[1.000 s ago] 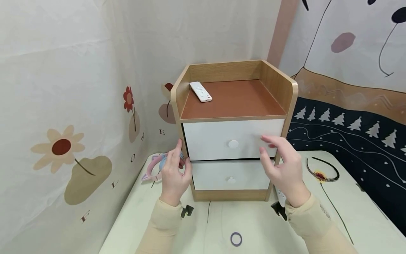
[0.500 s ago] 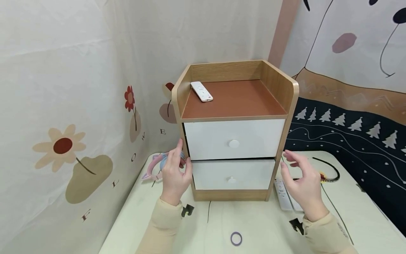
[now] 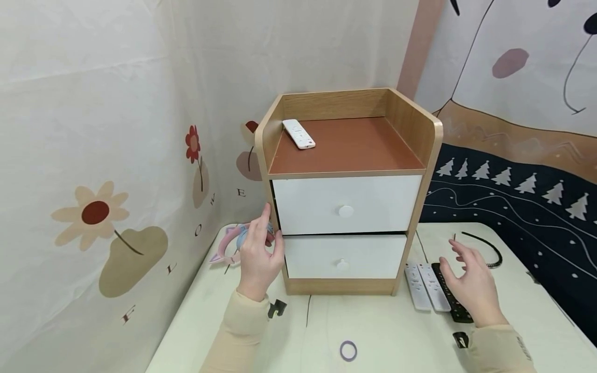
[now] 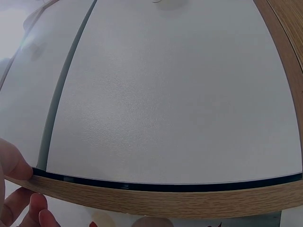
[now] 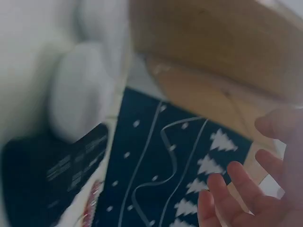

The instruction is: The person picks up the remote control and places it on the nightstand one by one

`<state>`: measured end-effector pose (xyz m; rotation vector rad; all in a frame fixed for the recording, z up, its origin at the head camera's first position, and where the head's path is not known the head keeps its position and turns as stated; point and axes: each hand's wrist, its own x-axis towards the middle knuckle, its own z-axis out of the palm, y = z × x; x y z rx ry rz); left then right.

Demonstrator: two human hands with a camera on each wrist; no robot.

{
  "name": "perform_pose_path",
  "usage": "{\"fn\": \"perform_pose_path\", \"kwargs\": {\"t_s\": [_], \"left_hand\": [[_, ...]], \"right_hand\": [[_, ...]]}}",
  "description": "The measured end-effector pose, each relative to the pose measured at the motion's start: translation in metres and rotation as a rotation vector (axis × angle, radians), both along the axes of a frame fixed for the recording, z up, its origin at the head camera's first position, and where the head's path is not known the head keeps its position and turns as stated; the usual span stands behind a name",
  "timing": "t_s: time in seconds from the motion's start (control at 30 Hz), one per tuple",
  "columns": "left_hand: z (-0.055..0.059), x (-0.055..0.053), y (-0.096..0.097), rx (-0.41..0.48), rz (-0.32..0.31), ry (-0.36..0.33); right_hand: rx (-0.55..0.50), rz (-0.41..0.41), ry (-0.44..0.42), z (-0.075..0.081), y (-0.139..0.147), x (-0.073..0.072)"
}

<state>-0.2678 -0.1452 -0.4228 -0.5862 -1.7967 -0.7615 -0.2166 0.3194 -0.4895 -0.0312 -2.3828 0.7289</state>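
Note:
A small wooden cabinet with two white drawers stands at centre in the head view. The upper drawer and lower drawer both sit in the frame. My left hand rests at the cabinet's left edge; in the left wrist view its thumb touches the front edge, with the fingers on the outer side. On the right, my right hand hovers with loosely bent fingers over a black remote control, holding nothing. Two white remote controls lie beside the black one.
Another white remote control lies on the cabinet's brown top. A pink headband sits left behind my hand. A black curved band lies at the right. Near the front is a purple ring. Fabric walls enclose the table.
My right hand has moved right and down, from in front of the upper drawer to over the black remote control. The left hand stays at the cabinet's edge.

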Motion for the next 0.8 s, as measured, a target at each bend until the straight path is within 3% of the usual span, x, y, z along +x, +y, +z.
{"fn": "perform_pose_path", "kwargs": {"t_s": [0.37, 0.57, 0.8], "left_hand": [[0.002, 0.0, 0.002, -0.002, -0.011, -0.009], [0.003, 0.0, 0.001, 0.003, -0.009, -0.006], [0.001, 0.001, 0.0, -0.001, -0.006, -0.016]], "right_hand": [[-0.012, -0.022, -0.133, -0.033, 0.026, 0.011], [-0.032, -0.011, -0.233, -0.043, 0.029, 0.009], [0.015, 0.025, -0.376, -0.05, 0.032, 0.008]]}}
